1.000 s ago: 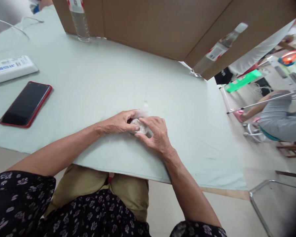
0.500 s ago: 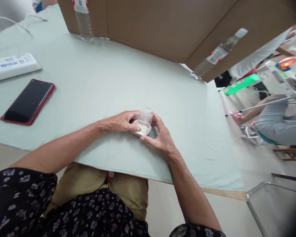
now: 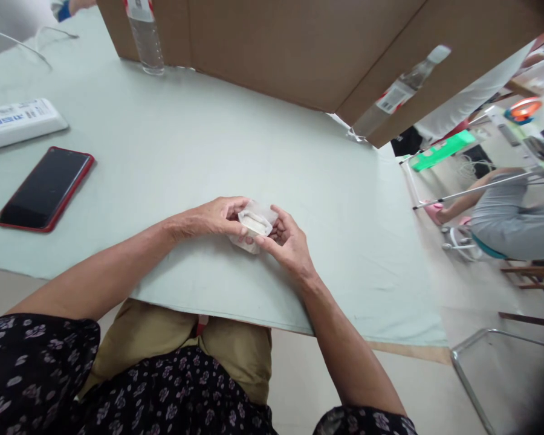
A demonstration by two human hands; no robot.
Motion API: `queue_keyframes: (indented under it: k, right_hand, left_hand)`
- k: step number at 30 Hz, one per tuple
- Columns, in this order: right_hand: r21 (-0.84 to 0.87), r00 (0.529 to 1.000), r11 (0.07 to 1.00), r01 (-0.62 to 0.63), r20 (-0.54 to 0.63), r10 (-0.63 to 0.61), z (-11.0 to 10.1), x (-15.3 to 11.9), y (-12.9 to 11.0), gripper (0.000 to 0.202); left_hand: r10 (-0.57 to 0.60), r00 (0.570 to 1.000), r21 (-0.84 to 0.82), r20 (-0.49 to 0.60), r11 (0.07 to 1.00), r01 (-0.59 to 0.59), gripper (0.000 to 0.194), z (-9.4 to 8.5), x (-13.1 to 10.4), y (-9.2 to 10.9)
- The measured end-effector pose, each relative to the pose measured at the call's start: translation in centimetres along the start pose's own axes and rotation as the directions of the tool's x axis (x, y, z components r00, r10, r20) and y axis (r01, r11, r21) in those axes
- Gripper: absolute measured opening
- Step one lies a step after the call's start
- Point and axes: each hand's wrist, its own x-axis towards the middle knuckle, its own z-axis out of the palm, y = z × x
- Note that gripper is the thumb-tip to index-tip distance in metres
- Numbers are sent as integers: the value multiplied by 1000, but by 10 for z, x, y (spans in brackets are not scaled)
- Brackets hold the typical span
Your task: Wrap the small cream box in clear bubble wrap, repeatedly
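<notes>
Between my two hands, just above the near part of the cloth, is a small whitish, translucent packet (image 3: 255, 225) with an open top and a flap standing up at its far side. Something pale shows inside, but its kind is not clear. My left hand (image 3: 223, 216) grips the packet's left side, thumb at the near rim. From the right, my right hand (image 3: 290, 243) closes on it too, with the thumb at the front edge and the fingers curled behind. Fingertips partly hide the packet's lower part.
A red-edged phone (image 3: 45, 188) and a white device (image 3: 22, 124) lie on the pale green cloth (image 3: 185, 145) to the left. Cardboard panels (image 3: 281, 48) stand at the back, with plastic bottles (image 3: 148, 45) (image 3: 401, 90) against them. Another person's legs (image 3: 498, 205) show at right.
My hands have tipped the packet, so its opening looks narrower and its near side shows more. The fingers have shifted around it. The whole view has moved slightly.
</notes>
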Motion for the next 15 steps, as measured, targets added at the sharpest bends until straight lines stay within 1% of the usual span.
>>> queue_keyframes:
  k: [4,9,13,15]
  right_hand:
    - [70,998,997,43,-38,-40,-1,0,-2,78]
    - [138,998,989,47,-46,-41,1,4,3,71]
    - [175,998,984,27,-57,-17,4,4,7,67]
    - [174,996,984,32,-93,-16,5,4,6,65]
  left_hand:
    - [-39,999,-4,-19,999,39,48,3,0,3]
    - [-75,994,-13,-80,997,74,43,8,-1,5]
    - [-69,995,-17,-77,998,68,40,8,0,4]
    - [-71,996,-11,-61,997,71,37,7,0,3]
